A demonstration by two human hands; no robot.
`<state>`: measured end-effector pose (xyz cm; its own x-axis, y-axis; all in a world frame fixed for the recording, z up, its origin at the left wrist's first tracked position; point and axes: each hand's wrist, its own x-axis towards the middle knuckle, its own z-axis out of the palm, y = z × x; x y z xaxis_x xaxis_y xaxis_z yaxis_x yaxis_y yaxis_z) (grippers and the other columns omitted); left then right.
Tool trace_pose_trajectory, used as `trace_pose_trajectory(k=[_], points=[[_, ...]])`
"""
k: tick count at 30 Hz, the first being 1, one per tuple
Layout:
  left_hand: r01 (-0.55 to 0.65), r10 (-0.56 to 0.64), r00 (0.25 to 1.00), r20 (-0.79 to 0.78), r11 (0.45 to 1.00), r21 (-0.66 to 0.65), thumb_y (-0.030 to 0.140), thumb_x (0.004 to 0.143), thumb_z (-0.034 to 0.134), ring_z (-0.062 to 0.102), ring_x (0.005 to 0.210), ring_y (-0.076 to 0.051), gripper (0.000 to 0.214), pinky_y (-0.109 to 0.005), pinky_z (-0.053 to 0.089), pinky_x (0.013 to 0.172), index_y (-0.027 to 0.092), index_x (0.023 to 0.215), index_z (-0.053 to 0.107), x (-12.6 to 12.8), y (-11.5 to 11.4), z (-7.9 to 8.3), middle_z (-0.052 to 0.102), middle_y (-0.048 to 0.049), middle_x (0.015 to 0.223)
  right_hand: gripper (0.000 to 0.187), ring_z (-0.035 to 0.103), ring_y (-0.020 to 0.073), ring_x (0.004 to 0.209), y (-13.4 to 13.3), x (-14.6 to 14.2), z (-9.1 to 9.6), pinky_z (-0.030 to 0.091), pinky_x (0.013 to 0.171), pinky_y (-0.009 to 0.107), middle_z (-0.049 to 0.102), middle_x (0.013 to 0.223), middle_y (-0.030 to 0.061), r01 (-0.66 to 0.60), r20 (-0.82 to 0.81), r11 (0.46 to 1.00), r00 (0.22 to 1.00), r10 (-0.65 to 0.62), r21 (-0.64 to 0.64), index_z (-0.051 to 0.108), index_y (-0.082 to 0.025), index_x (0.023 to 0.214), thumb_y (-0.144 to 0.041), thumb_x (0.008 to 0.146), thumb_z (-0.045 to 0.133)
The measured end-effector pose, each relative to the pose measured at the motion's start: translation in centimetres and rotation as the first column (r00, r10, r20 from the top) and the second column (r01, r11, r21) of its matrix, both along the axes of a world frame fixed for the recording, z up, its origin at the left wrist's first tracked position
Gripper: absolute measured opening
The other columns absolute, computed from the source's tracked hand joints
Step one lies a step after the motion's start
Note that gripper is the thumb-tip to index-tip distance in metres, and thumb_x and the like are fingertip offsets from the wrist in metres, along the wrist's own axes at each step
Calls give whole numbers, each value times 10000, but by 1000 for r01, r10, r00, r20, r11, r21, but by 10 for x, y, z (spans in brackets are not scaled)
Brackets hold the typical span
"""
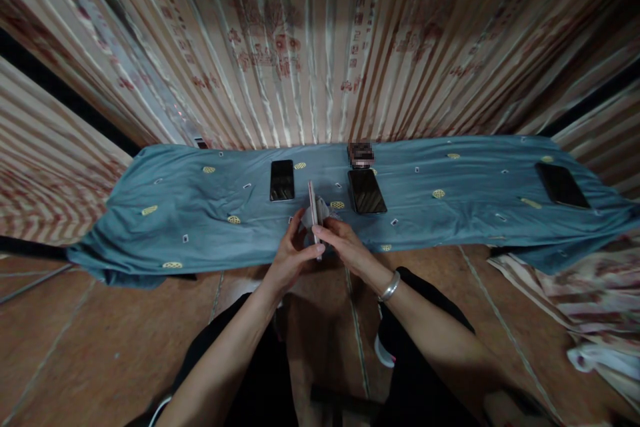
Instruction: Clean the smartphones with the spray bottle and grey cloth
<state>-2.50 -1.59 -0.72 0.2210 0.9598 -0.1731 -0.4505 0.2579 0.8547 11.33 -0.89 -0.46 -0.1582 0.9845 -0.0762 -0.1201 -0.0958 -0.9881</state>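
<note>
A slim phone [313,203] is held upright and nearly edge-on over the front of the blue cloth [240,240]. My left hand [291,248] is curled at its left side, the thumb at the lower end. From the right, my right hand [343,243] grips it with the thumb on its edge. Something pale and crumpled, like a wipe or thin cloth [324,207], shows behind the phone by my right fingers; most of it is hidden. Two dark-screened phones lie flat beyond my hands, a smaller one [283,181] to the left and a larger one [367,191] to the right.
Behind the larger phone sits a small blurred box [361,155]. A dark flat device [563,185] lies at the cloth's far right. Striped curtains [300,47] hang at the back and sides, with dark frame bars [65,93]. My knees are under the front edge.
</note>
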Motion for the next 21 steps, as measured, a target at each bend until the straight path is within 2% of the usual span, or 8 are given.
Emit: trace_pose_trajectory(k=[6,10,12,16,19,21], points=[[44,-41,998,-40,997,67,282,524,906,406,1406,-318,870,-431,329,1161,253,1328,577,-1,1,-4,524,-85,1466,340,597,195,864,2,4,-2,458,826,335,666,840,14,-27,7,1000,1000,27,-6,666,-195,845,-529,781,672],[-60,58,995,-78,998,-16,433,623,837,335,1449,-346,712,-487,399,1106,235,1271,617,-9,7,-6,473,-107,1510,318,611,201,901,2,7,-5,457,858,339,691,891,23,-41,34,999,999,40,6,683,-195,879,-503,797,668],[-131,127,988,-88,990,-47,450,643,815,354,1439,-344,624,-483,420,1087,226,1203,655,-13,11,-7,492,-105,1495,310,616,202,915,0,7,-5,455,873,344,700,916,22,-66,56,998,996,65,15,692,-194,917,-483,809,662],[-172,173,983,-55,985,28,449,645,818,488,1344,-301,517,-400,392,1115,197,1084,710,-13,17,-7,663,-82,1290,336,632,230,939,-3,3,-2,475,880,372,707,903,28,-128,100,992,987,128,-6,708,-177,927,-487,811,651],[-121,123,992,-26,991,61,478,668,798,604,1197,-278,505,-377,448,1045,187,1073,716,-10,18,-5,728,-65,1131,406,625,259,1080,-6,0,-1,467,973,412,721,1069,48,-179,56,984,982,178,7,700,-187,1095,-471,807,666],[-107,108,994,-29,994,31,464,660,804,648,1109,-260,479,-362,482,989,185,1040,721,-8,19,-4,743,-57,1056,482,599,263,1176,-7,-1,-2,434,1053,432,697,1198,50,-203,16,978,979,202,38,659,-211,1220,-462,809,679]])
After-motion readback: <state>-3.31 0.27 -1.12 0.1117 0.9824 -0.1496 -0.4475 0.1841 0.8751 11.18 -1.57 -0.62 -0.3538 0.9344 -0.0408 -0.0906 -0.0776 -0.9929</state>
